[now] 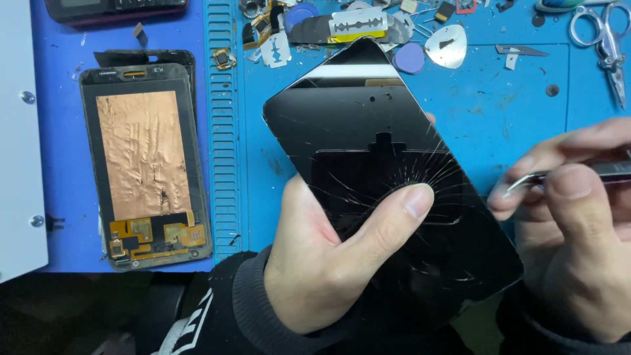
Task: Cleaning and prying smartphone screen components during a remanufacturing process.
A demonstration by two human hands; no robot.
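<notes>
My left hand holds a black phone with a cracked glass face, tilted, its top corner pointing away from me. The thumb presses the glass where the cracks spread out. My right hand sits at the phone's right edge and pinches metal tweezers, whose tip points at that edge. Both wrists wear dark sleeves.
A detached screen panel with copper foil on its back lies face down at the left on the blue work mat. Razor blades, picks and small parts clutter the far edge. Scissors lie at the top right. A white panel borders the left.
</notes>
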